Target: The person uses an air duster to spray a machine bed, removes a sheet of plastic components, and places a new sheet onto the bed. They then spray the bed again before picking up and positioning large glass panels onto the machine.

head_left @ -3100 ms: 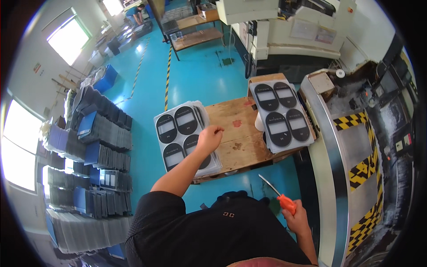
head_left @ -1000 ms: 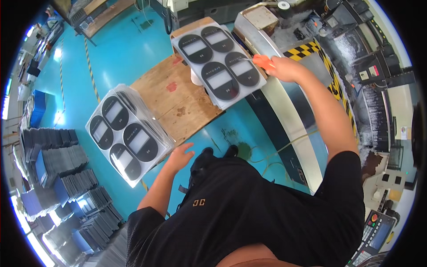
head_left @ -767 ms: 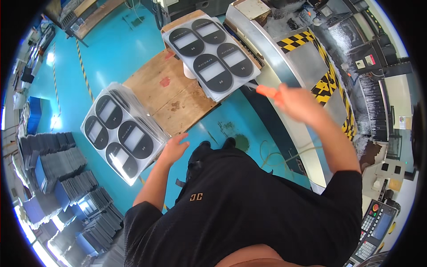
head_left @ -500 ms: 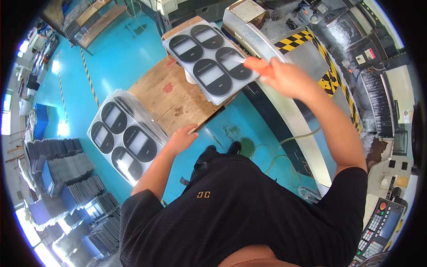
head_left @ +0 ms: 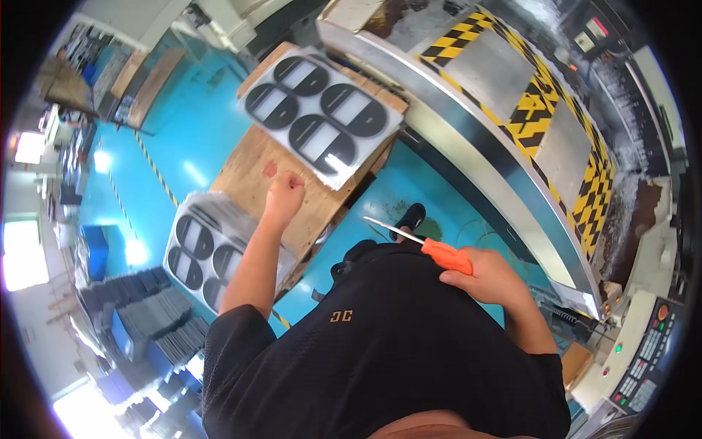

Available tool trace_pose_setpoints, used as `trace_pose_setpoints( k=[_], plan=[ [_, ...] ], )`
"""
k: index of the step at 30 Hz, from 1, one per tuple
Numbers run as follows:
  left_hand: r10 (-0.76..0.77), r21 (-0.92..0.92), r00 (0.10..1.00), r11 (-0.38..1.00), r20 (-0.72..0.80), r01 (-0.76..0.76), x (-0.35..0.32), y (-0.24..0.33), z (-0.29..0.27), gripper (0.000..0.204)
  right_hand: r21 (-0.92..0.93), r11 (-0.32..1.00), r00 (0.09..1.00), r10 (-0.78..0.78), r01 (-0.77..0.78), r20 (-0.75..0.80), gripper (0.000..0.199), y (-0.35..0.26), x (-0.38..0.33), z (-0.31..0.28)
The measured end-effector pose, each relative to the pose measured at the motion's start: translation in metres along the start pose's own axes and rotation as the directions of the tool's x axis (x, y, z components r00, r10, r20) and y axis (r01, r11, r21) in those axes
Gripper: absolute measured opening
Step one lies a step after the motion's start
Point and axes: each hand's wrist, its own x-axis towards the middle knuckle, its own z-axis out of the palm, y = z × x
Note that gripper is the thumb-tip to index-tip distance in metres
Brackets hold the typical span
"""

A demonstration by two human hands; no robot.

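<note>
My right hand (head_left: 488,276) is wrapped round an orange-handled tool (head_left: 447,256) with a slim metal shaft and a tapered tip. The tool points left across the front of my black shirt. Above the wooden tabletop (head_left: 245,164), my left hand (head_left: 285,196) has its fingers curled closed; what they hold, if anything, is hidden. Just beyond it lies a stack of clear sheets (head_left: 322,121) printed with black rounded shapes, each with a pale window. A second stack of similar sheets (head_left: 212,249) is at the table's left end, partly behind my left forearm.
To the right stands a large machine with a pale curved edge (head_left: 468,139) and yellow-black striped tape (head_left: 532,117). A control panel (head_left: 647,358) is at lower right. Several piles of grey sheets (head_left: 157,314) stand at left on the blue floor (head_left: 190,110).
My right hand has drawn the orange-handled tool back from the far sheets to in front of my body. My left hand has moved forward over the tabletop, and the view has shifted.
</note>
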Motion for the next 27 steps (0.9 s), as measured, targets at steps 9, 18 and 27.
trace_pose_setpoints(
  k=[9,18,27],
  plan=[
    [-0.183,-0.417,0.977,0.884,0.108,0.212,0.122,0.055,0.041,0.017,0.279,0.96,0.996,-0.033,0.01,0.079,0.051,0.095,0.068,-0.051],
    [0.093,0.755,0.991,0.655,-0.101,0.015,0.182,0.061,0.08,0.077,0.194,0.944,0.85,0.324,-0.265,-0.415,0.037,0.209,0.076,-0.213],
    [0.111,0.753,0.985,0.658,-0.13,0.025,0.182,0.063,0.087,0.07,-0.021,0.96,0.945,0.271,-0.28,-0.184,0.064,0.22,0.198,-0.262]
  ],
)
